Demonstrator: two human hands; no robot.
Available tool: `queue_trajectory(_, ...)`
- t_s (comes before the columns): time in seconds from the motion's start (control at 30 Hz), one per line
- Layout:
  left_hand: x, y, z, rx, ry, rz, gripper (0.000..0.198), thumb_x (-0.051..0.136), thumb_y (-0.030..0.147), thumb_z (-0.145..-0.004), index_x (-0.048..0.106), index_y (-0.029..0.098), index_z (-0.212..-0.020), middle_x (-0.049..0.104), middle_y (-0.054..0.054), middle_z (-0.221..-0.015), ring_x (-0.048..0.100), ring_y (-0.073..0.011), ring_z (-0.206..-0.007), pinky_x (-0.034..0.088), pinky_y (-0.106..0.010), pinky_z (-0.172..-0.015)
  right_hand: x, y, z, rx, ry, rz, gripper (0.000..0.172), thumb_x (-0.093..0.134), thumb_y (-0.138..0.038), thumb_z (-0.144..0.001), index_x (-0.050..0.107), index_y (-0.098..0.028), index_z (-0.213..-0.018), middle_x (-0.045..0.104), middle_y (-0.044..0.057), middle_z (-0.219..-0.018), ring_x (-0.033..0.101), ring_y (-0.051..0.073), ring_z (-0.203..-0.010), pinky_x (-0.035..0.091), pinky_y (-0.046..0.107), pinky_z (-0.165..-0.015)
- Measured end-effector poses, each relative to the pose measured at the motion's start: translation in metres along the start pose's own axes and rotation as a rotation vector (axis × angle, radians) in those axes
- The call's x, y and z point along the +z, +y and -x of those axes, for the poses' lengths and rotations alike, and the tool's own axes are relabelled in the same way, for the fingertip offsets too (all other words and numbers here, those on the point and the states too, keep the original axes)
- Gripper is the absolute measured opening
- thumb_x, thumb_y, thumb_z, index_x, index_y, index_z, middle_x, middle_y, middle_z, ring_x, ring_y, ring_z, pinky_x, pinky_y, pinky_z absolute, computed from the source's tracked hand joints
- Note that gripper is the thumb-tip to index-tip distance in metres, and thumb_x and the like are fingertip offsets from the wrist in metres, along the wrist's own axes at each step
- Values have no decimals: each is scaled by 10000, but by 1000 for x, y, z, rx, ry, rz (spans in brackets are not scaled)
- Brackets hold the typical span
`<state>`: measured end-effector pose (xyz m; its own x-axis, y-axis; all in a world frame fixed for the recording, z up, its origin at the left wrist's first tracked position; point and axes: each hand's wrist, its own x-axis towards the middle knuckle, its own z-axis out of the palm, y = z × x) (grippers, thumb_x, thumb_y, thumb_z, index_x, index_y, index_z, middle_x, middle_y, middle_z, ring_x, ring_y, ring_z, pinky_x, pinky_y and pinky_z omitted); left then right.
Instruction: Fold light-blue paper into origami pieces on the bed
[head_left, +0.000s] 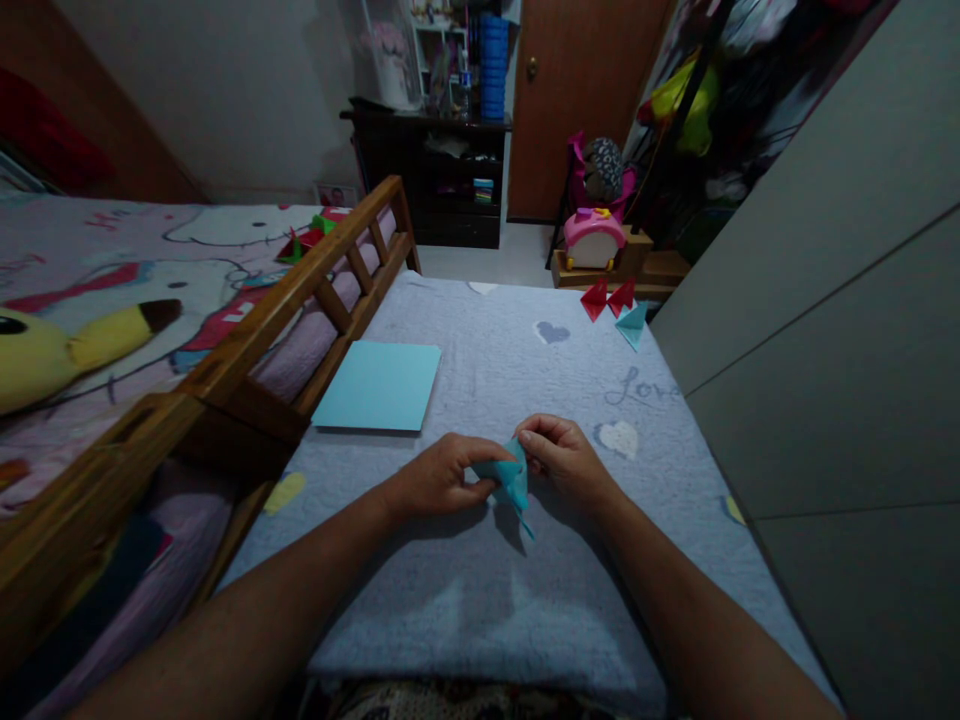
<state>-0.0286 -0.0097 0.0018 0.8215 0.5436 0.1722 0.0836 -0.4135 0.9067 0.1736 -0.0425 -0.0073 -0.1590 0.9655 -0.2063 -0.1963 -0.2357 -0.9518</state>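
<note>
A small folded piece of teal paper (512, 482) is held just above the grey-blue blanket (480, 600), pinched from both sides. My left hand (439, 477) grips its left part with thumb and fingers closed. My right hand (562, 455) pinches its upper right edge, fingers curled. A pointed tip of the paper hangs down toward me. A stack of flat light-blue paper sheets (379, 385) lies on the blanket to the upper left of my hands.
Folded red (607, 296) and teal paper shapes (632, 323) lie at the blanket's far right corner. A wooden bed rail (300, 290) runs along the left, with a yellow plush toy (60, 350) beyond. A grey cabinet wall (825, 330) bounds the right. A dark shelf and door stand at the back.
</note>
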Motion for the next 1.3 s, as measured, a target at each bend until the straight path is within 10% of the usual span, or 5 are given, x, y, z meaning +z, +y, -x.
queue_trajectory(0.83,-3,-9,4,89,235,-297,374,569,121,-811,665,221,-1159,742,-55,-1042,678,-179,-952,527,-362,-908,5,0,3,36,-8,-6,290,720,-448,-759,565,-203,-763,454,-76,-533,358,76,-445,268,210,-437)
queue_trajectory(1.3,-9,0,4,55,129,-299,362,571,277,-832,653,157,-1163,715,-88,-1045,658,-227,-949,511,-371,-885,6,1,-2,28,63,121,272,722,-429,-702,600,-186,-714,505,-48,-568,435,94,-497,333,216,-469)
